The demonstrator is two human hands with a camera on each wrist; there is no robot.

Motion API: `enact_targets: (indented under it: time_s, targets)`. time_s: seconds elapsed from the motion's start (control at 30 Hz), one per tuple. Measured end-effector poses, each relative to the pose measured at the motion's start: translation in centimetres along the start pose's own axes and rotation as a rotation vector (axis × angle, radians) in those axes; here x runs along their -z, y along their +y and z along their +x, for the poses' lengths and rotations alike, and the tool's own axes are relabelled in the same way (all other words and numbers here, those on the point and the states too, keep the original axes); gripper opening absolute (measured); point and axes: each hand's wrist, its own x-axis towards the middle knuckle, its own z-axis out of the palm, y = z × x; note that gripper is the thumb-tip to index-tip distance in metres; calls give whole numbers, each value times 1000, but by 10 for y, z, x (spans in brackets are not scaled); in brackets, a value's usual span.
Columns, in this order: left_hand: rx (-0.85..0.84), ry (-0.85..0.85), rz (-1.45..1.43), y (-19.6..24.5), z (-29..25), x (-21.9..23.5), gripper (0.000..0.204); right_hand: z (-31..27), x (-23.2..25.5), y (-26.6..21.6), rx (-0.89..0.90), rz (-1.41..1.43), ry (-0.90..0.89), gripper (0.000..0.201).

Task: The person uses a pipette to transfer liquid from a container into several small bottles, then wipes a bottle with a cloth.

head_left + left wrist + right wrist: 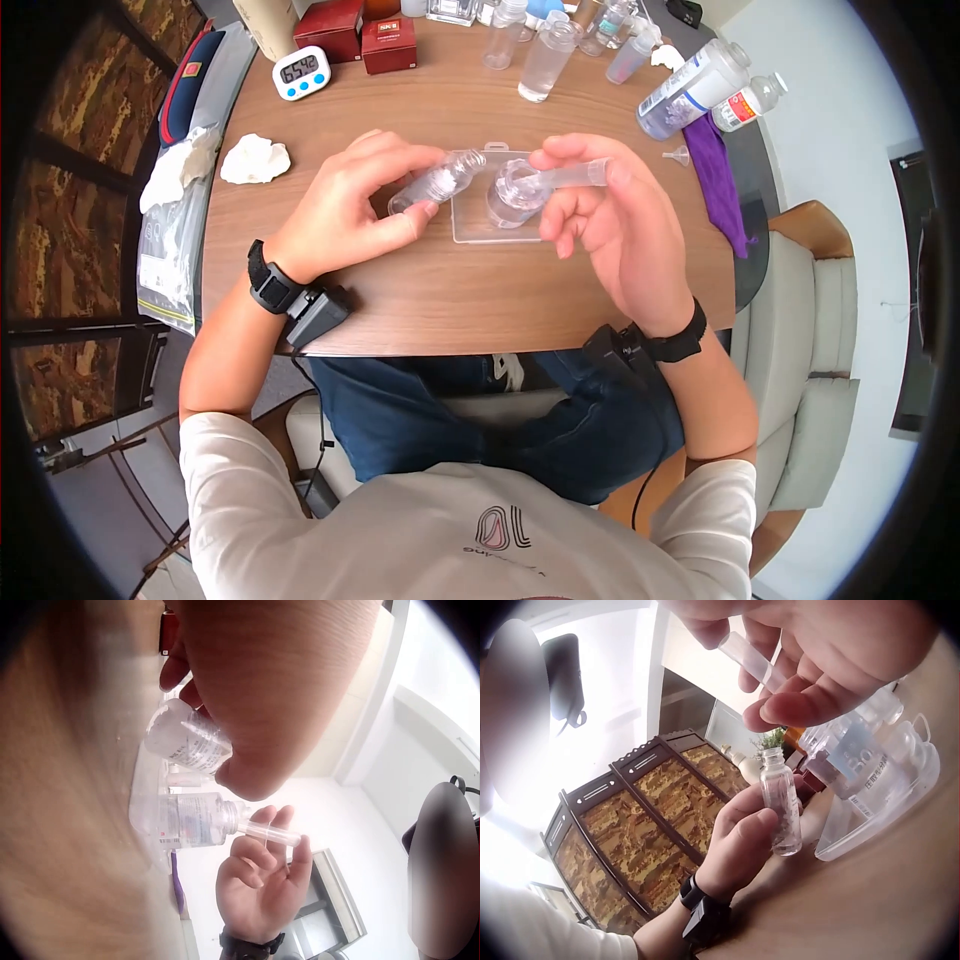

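My left hand (365, 195) grips a small clear bottle (782, 810) with an open threaded neck; printed marks show on it in the left wrist view. Between the thumb and fingers of my right hand (630, 220) is a slim translucent tube (578, 175), pinched near its end. Its other end points at the mouth of a wider clear bottle (191, 819) with a printed label. That bottle stands upright on a shallow clear plastic tray (470, 238). The small bottle leans just left of the wider one in the head view.
Clear bottles (548, 65) and dark red boxes (390, 47) line the table's back. A digital timer (301, 73) and crumpled white tissue (254, 160) lie to the left. At right are a large labelled bottle (690, 90), a small funnel (678, 155) and a purple cloth (718, 185).
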Motion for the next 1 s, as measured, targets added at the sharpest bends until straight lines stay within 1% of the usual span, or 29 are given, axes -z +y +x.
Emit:
enact_targets:
  time_s: [0.13, 0.2, 0.27, 0.5, 0.6, 0.67, 0.83, 0.9, 0.97, 1.0]
  targets:
    - [31, -13, -22, -1, 0, -1, 39, 1, 1, 0, -10, -26, -7, 44]
    - [-10, -6, 9, -1, 1, -2, 36, 2, 1, 0, -16, -28, -3, 45]
    - [-11, -10, 13, 0, 2, -1, 36, 3, 2, 1, -21, 31, -10, 47]
    - [17, -13, 9, 2, 2, -1, 36, 8, 3, 8, -17, 68, -19, 46]
    - [27, -20, 7, 3, 2, -2, 37, 10, 4, 9, 17, 86, -24, 42]
    - [27, -37, 2, 3, 2, -1, 38, 11, 2, 10, 51, 47, 0, 39]
    - [24, -61, 24, 4, 3, -1, 39, 9, -2, 5, 83, 4, 43, 37]
    - [40, -45, 20, 5, 3, -1, 36, 4, -4, -1, 91, -1, 63, 37]
    - [39, -49, 27, 5, 2, 0, 36, -6, 3, -15, 212, 89, 26, 38]
    - [39, -57, 33, 4, 1, 0, 36, -13, 7, -21, 249, 78, 31, 39]
